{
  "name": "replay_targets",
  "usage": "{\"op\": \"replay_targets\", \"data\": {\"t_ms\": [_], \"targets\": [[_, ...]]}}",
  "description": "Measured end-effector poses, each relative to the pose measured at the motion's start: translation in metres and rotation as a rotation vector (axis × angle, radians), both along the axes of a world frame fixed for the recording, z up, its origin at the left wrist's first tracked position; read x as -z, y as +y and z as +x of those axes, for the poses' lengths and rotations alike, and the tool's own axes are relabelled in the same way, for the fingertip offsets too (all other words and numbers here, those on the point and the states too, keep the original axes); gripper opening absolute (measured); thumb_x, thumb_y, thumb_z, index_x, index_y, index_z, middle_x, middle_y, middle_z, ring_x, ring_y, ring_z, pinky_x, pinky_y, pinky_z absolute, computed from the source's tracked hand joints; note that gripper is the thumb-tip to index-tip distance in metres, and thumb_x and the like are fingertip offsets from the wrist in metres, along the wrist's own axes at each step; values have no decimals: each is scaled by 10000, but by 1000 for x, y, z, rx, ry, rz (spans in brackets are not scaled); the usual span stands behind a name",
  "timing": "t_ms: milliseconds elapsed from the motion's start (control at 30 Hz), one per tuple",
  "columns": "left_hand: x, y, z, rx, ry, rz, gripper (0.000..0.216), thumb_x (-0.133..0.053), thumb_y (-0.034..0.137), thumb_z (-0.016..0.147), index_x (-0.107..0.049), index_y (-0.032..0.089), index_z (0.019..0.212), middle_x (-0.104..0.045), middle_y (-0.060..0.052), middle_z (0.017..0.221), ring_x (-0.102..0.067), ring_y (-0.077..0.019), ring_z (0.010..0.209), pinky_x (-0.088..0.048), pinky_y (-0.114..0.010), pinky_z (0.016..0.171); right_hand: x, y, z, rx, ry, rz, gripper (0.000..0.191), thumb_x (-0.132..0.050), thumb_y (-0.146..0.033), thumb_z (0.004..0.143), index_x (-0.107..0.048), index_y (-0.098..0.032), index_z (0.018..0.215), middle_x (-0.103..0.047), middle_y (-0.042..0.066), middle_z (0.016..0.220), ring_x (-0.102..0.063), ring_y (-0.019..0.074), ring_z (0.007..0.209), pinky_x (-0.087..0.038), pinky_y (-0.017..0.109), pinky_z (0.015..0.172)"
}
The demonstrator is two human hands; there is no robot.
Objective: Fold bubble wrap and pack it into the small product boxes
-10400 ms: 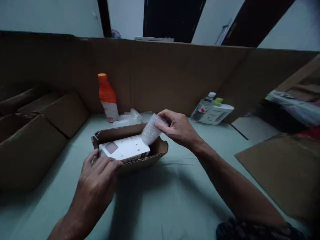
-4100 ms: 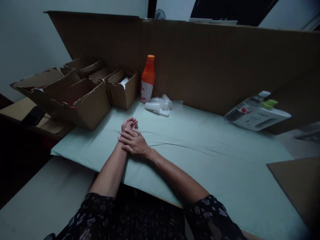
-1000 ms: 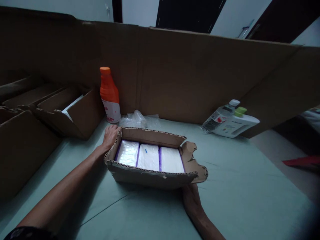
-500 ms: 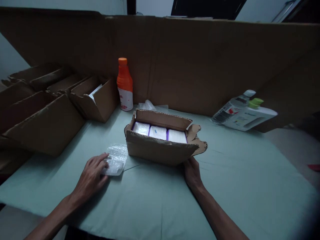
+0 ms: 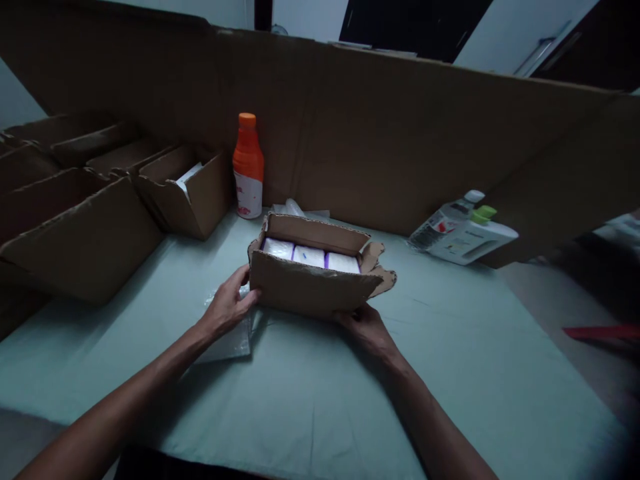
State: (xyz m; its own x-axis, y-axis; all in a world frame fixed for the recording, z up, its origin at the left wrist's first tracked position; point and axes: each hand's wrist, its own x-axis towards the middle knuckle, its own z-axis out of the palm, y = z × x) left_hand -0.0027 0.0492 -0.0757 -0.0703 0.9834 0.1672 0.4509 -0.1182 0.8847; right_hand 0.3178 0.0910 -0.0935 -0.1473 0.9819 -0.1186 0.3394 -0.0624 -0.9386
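Observation:
A small open cardboard box (image 5: 305, 283) stands mid-table, its right-end flaps torn and sticking out. Inside it sit white packs (image 5: 309, 256) with purple edges, side by side. My left hand (image 5: 233, 298) grips the box's left end, thumb on the front face and fingers behind the corner. At the lower right, my right hand (image 5: 367, 328) holds the box with its thumb on the front and its other fingers underneath, partly hidden. A clear plastic bag (image 5: 233, 343) lies flat on the table below my left hand and forearm.
Several open cardboard boxes (image 5: 85, 233) crowd the left side. An orange-topped bottle (image 5: 249, 167) stands at the back. On the right, a clear bottle (image 5: 443, 223) and a white jug with green cap (image 5: 470, 241) lean together. A tall cardboard panel (image 5: 370, 140) borders the pale green tabletop (image 5: 320, 407).
My left hand has let go of the plastic bag and moved up and right onto the box's left end. My right hand has shifted its hold slightly, and the view has turned a little.

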Motion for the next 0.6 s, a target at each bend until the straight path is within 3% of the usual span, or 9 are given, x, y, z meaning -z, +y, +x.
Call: {"op": "replay_targets", "data": {"t_ms": [67, 167, 267, 367, 433, 500, 600], "targets": [[4, 25, 5, -37, -54, 22, 469, -562, 323, 819, -584, 147, 1254, -704, -102, 1151, -657, -238, 1022, -530, -389, 898, 0, 12, -13, 10, -28, 65, 481, -760, -446, 687, -691, -153, 1062, -762, 143, 1090, -683, 329, 1015, -522, 424, 877], [8, 54, -1, -72, -72, 41, 490, -543, 302, 803, -560, 123, 1259, -693, -112, 1162, -653, -221, 1058, -517, -366, 935, 3, 32, -32, 6, -21, 138, 512, -725, -434, 713, -676, -146, 1133, -748, 138, 1147, -675, 309, 1051, -510, 421, 925], [9, 55, -19, -66, -36, 7, 544, -556, 337, 818, -532, 125, 1319, -684, -138, 1217, -654, -234, 1098, -515, -398, 963, 9, 44, -42, 8, -13, 155, 532, -710, -435, 728, -671, -135, 1165, -743, 144, 1154, -677, 300, 1039, -511, 427, 927], [14, 18, -38, -58, 100, -52, 581, -665, 440, 775, -601, 173, 1287, -675, -152, 1277, -605, -321, 1216, -452, -529, 1058, 16, 42, -38, 32, 30, 158, 506, -696, -414, 737, -687, -140, 1162, -734, 139, 1184, -669, 292, 1070, -492, 433, 973], [24, -19, -47, -48, 219, -81, 532, -717, 473, 724, -685, 179, 1167, -650, -175, 1332, -494, -400, 1354, -355, -604, 1135, 18, 33, -29, 68, 47, 138, 457, -692, -407, 737, -711, -150, 1114, -746, 126, 1147, -674, 276, 1040, -493, 414, 958], [37, -55, -49, 9, 429, -78, 510, -668, 518, 784, -702, 173, 1158, -614, -202, 1385, -442, -423, 1404, -366, -623, 1127, 17, 20, -21, 60, 17, 77, 361, -674, -428, 756, -741, -156, 984, -768, 101, 973, -682, 247, 880, -514, 380, 844], [54, -99, -41, 57, 609, 30, 452, -626, 489, 864, -684, 203, 1209, -567, -179, 1455, -428, -396, 1427, -413, -589, 1113, 9, -2, -20, -109, -59, -12, 306, -619, -458, 808, -731, -176, 767, -711, 47, 696, -619, 200, 658, -482, 327, 665]]}}
